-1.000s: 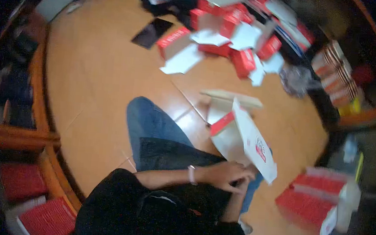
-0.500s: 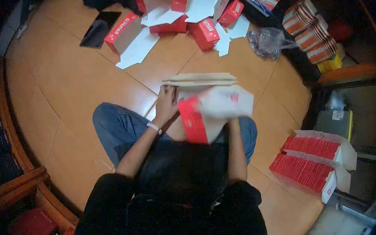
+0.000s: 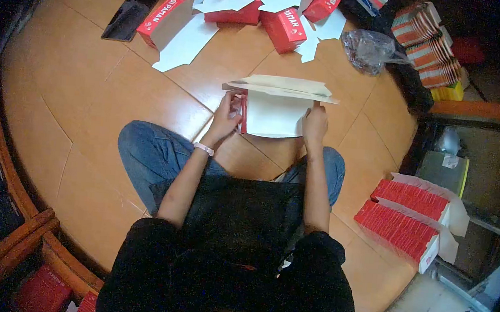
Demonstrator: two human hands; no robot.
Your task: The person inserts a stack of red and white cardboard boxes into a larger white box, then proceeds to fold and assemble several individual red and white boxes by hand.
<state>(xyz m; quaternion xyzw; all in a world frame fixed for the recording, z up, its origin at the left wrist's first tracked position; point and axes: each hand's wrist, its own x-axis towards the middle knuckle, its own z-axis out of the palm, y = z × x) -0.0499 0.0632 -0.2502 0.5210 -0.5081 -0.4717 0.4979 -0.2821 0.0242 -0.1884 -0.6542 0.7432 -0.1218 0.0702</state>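
In front of my crossed legs I hold a partly folded cardboard box (image 3: 275, 115) between both hands. Its white inner face is toward me, a red strip shows at the left edge, and pale flaps stand along the far side. My left hand (image 3: 225, 119) grips the left end, its fingers curled by the red edge. At the right end my right hand (image 3: 316, 125) is closed round the white cardboard, with part of the fingers hidden behind it. Beyond the hands lie red boxes with open white flaps, among them a red box (image 3: 165, 19) and another red box (image 3: 285, 30).
A dark flat tablet-like object (image 3: 130, 16) lies at the far left. A crumpled clear plastic bag (image 3: 367, 50) sits at the far right, near striped orange-and-white packets (image 3: 429, 50). To my right stand two rows of red packets (image 3: 397, 231). Wooden furniture (image 3: 35, 232) edges the left side.
The box has turned from its red and white printed side to its white inside and moved a little farther from my body. My right hand has come up to its right end.
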